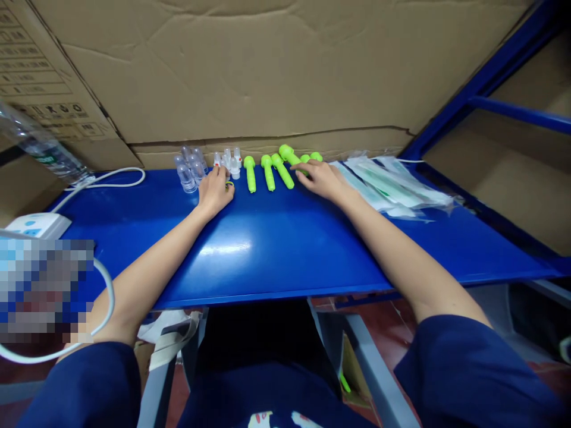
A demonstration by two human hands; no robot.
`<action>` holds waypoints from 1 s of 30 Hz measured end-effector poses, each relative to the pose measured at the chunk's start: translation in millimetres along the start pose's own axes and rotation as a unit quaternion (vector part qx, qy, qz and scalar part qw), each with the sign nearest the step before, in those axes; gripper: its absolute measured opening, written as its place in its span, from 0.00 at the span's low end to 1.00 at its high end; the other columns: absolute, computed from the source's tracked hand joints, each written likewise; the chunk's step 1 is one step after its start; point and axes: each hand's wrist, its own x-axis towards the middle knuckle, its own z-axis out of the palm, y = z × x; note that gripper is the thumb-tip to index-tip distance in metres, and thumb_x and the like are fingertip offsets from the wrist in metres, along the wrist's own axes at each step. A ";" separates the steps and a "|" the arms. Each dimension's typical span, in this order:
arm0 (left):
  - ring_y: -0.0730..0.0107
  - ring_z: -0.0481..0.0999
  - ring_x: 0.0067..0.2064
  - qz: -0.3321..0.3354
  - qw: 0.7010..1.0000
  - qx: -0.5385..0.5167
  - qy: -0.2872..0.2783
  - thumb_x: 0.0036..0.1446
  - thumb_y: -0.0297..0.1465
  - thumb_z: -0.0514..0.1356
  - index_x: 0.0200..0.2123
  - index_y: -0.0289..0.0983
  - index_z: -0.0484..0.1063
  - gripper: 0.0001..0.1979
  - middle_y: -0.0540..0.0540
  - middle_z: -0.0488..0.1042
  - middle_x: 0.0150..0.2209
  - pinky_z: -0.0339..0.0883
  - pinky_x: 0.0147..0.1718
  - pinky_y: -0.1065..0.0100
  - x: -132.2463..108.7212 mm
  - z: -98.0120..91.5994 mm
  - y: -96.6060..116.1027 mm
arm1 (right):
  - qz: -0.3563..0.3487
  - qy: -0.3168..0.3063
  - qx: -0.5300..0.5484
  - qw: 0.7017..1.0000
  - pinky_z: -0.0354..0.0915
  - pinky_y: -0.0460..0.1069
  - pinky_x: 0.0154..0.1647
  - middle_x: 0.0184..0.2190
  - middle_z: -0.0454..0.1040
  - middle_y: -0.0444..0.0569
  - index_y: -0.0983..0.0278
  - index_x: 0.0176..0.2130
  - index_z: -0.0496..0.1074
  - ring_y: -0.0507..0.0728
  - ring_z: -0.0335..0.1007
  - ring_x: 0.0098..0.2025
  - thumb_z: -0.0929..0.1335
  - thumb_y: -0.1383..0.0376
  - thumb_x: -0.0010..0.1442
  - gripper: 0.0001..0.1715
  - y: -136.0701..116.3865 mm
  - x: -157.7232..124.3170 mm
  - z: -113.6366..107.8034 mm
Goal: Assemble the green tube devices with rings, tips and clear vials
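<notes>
My left hand (215, 193) rests on the blue table among small clear capped tubes (234, 172), some with red marks. Its fingers reach forward and the thumb stands apart, beside a small yellow loop (229, 185). Larger clear bottles (186, 175) stand just left of it. My right hand (323, 178) has its fingers bent over the handle of a bright green microphone-shaped stick (289, 154), which lies tilted; the hand hides its lower end. Several similar green sticks (268, 172) lie side by side to the left, and two more green heads show behind the fingers.
Flat clear-and-green plastic packets (397, 184) lie in a pile at the right. A cardboard wall (267, 71) closes off the back. At the left are a water bottle (49, 151), a white power strip (40, 226) and white cables (111, 178). Blue metal frame (482, 101) stands right.
</notes>
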 end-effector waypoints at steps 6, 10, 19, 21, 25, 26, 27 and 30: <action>0.46 0.76 0.59 -0.003 1.000 0.011 -0.025 0.63 0.28 0.55 0.54 0.34 0.72 0.17 0.34 0.74 0.57 0.70 0.58 0.53 -2.9 -6.5 5.5 | 0.048 -0.068 -0.014 0.996 0.69 0.55 0.49 0.55 0.79 0.57 0.60 0.64 0.75 0.66 0.76 0.53 0.59 0.59 0.75 0.27 -13.1 -3.0 -12.2; 0.47 0.75 0.60 -0.015 0.999 -0.026 -0.024 0.63 0.26 0.56 0.54 0.34 0.72 0.17 0.35 0.73 0.59 0.70 0.58 0.54 -3.6 -7.3 6.3 | 0.056 -0.089 -0.016 0.994 0.69 0.57 0.51 0.55 0.79 0.59 0.60 0.65 0.74 0.68 0.76 0.55 0.60 0.58 0.75 0.27 -16.7 -2.4 -8.5; 0.63 0.76 0.40 -0.025 0.978 -0.200 0.059 0.57 0.19 0.59 0.40 0.35 0.72 0.09 0.40 0.72 0.49 0.71 0.53 0.57 7.7 10.1 -11.4 | 0.067 -0.119 -0.009 0.991 0.70 0.63 0.55 0.60 0.76 0.62 0.63 0.70 0.66 0.72 0.75 0.57 0.57 0.58 0.74 0.31 -21.2 -2.6 -8.6; 0.68 0.73 0.36 -0.031 0.968 -0.237 0.078 0.56 0.17 0.59 0.37 0.35 0.70 0.10 0.43 0.71 0.46 0.70 0.53 0.58 10.3 13.3 -14.7 | 0.076 -0.124 -0.011 0.989 0.70 0.64 0.55 0.60 0.75 0.64 0.67 0.71 0.63 0.74 0.75 0.57 0.58 0.57 0.73 0.33 -20.7 -2.5 -8.7; 0.71 0.71 0.35 -0.048 0.940 -0.322 0.100 0.53 0.16 0.61 0.36 0.37 0.70 0.11 0.45 0.71 0.44 0.69 0.53 0.62 13.1 14.4 -18.3 | 0.088 -0.136 -0.012 0.987 0.70 0.63 0.55 0.61 0.75 0.64 0.69 0.68 0.66 0.74 0.75 0.57 0.58 0.57 0.73 0.32 -17.4 -1.8 -6.8; 0.71 0.71 0.35 -0.054 0.933 -0.341 0.106 0.53 0.16 0.61 0.35 0.37 0.71 0.11 0.45 0.71 0.44 0.69 0.52 0.64 13.7 14.3 -18.7 | 0.088 -0.136 -0.013 0.987 0.70 0.63 0.55 0.61 0.75 0.64 0.68 0.67 0.66 0.73 0.75 0.57 0.58 0.57 0.73 0.31 -16.6 -1.6 -6.9; 0.72 0.71 0.35 -0.062 0.925 -0.358 0.112 0.53 0.16 0.60 0.35 0.37 0.71 0.11 0.46 0.72 0.44 0.69 0.50 0.66 14.3 14.2 -18.8 | 0.088 -0.134 -0.013 0.987 0.70 0.63 0.55 0.61 0.75 0.63 0.68 0.67 0.67 0.73 0.75 0.58 0.58 0.57 0.73 0.31 -15.9 -1.5 -7.4; 0.75 0.72 0.34 -0.098 0.897 -0.414 0.120 0.55 0.16 0.59 0.34 0.37 0.72 0.10 0.48 0.73 0.40 0.69 0.43 0.71 16.7 14.7 -16.4 | 0.094 -0.116 -0.016 0.989 0.70 0.61 0.54 0.59 0.76 0.63 0.67 0.64 0.70 0.72 0.75 0.58 0.57 0.58 0.73 0.29 -14.7 -1.1 -11.0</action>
